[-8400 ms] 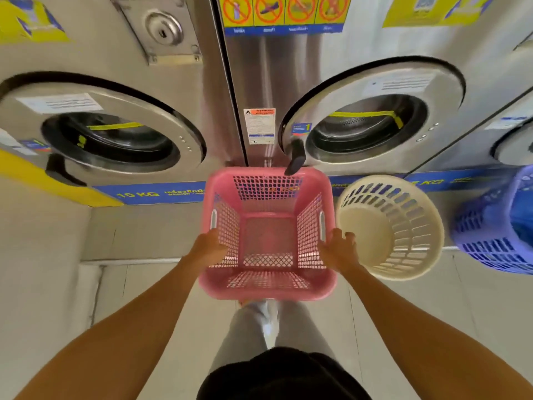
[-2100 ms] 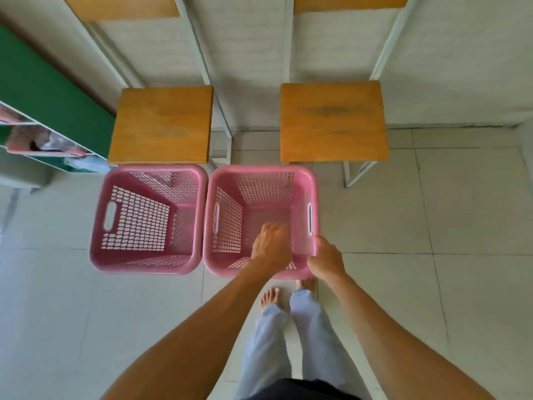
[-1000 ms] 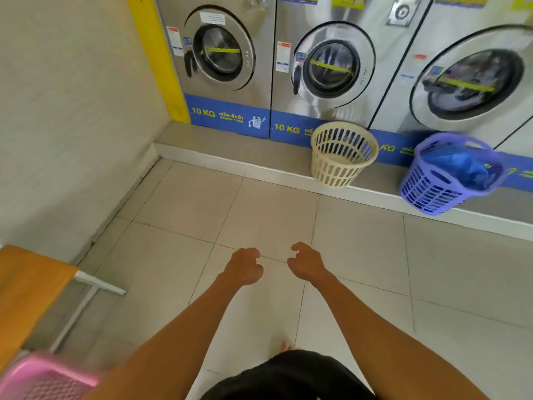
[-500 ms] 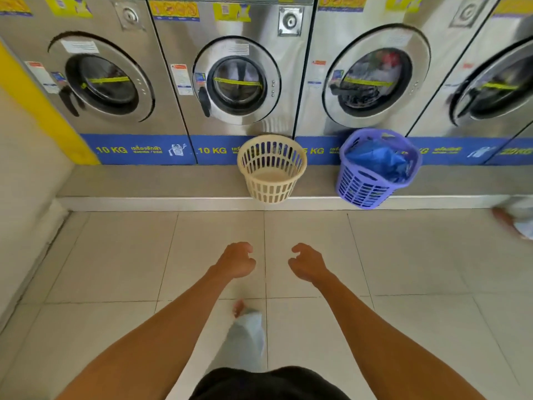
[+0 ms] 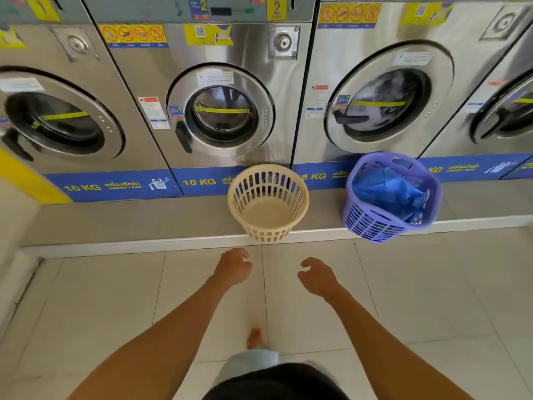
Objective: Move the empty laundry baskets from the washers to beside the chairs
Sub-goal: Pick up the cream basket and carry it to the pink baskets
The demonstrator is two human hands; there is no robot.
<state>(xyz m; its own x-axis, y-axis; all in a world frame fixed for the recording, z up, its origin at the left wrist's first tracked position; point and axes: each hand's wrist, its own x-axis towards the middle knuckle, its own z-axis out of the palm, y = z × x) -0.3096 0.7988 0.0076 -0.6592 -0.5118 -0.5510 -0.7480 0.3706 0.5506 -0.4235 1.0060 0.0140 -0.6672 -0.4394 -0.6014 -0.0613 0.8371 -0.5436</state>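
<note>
My left hand and right hand, loosely curled and holding nothing, near the empty cream basket by the washers.

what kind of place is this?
Most likely a self-service laundromat: a row of stainless-steel front-loading washers with blue capacity labels and coin locks, plus a round cream plastic basket and a purple plastic basket holding blue cloth.
</note>
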